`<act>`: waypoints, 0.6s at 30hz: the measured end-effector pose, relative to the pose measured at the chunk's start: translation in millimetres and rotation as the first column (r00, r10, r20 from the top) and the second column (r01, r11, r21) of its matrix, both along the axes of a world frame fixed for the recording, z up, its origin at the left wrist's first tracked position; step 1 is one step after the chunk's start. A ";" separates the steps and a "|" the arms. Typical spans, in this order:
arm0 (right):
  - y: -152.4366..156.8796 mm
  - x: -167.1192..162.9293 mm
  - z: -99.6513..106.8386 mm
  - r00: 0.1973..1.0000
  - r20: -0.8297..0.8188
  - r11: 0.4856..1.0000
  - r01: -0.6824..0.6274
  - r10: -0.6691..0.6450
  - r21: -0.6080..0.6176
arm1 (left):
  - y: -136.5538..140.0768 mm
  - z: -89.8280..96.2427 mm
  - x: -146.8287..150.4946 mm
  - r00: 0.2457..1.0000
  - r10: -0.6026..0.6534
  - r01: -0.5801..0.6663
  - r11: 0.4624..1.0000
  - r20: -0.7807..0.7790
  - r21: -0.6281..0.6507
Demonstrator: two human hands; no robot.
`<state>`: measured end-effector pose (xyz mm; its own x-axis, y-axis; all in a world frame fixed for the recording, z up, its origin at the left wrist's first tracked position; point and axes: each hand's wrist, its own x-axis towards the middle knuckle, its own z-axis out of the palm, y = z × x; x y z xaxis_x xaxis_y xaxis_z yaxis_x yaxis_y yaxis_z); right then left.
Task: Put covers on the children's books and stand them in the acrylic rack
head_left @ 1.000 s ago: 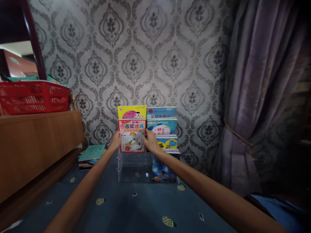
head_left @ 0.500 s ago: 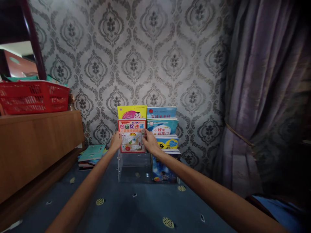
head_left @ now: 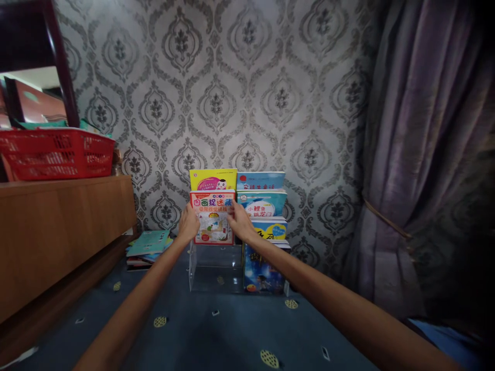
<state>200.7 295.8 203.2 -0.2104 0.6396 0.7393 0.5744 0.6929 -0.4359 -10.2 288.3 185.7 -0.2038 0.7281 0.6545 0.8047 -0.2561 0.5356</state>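
A red-bordered picture book [head_left: 213, 226] stands upright in the left column of a clear acrylic rack [head_left: 211, 265], in front of a yellow book [head_left: 197, 175]. My left hand [head_left: 188, 224] is closed on the book's left edge. On its right edge, my right hand [head_left: 240, 222] grips with thumb and fingers. The rack's right column holds a light blue book [head_left: 266, 180], a teal book [head_left: 276, 201], a yellow-and-blue book [head_left: 266, 231] and a dark blue book [head_left: 265, 273] in descending tiers. Lower tiers on the left show bare clear plastic.
A stack of books [head_left: 149, 245] lies left of the rack on the dark blue patterned cloth [head_left: 216, 335]. Farther left, a red basket [head_left: 58, 154] sits on a wooden cabinet [head_left: 69, 221]. Patterned wallpaper rises behind; a purple curtain [head_left: 398, 154] hangs at right.
The view has shifted slightly, so the scene sits a little farther right. Both hands stay on the edges of the red-bordered book, with the left fingers slightly higher along its side.
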 end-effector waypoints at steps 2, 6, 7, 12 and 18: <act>1.3 -0.4 0.1 1.000 0.003 1.000 0.000 0.000 -0.005 | -0.4 1.8 2.9 0.997 0.062 -0.064 0.997 -0.051 -0.032; 5.1 -0.6 0.2 1.000 0.015 1.000 0.001 -0.001 -0.010 | 3.6 7.3 6.0 0.973 0.175 -0.191 0.977 -0.147 -0.098; 6.2 -0.6 0.0 1.000 0.017 1.000 0.001 -0.001 -0.009 | 4.6 9.3 6.2 0.966 0.195 -0.215 0.970 -0.167 -0.110; 10.5 -0.3 -2.4 1.000 0.016 1.000 -0.004 0.004 0.004 | 1.0 20.5 6.2 0.939 0.238 -0.280 0.948 -0.249 -0.152; 12.8 0.3 -4.1 1.000 0.017 1.000 -0.021 0.021 0.003 | -14.8 33.1 11.8 0.927 0.248 -0.297 0.944 -0.282 -0.146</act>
<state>201.0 308.5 199.1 -0.2358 0.6325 0.7378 0.5670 0.7061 -0.4242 1.6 273.5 218.9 -0.2544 0.7797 0.5721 0.9450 0.0748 0.3184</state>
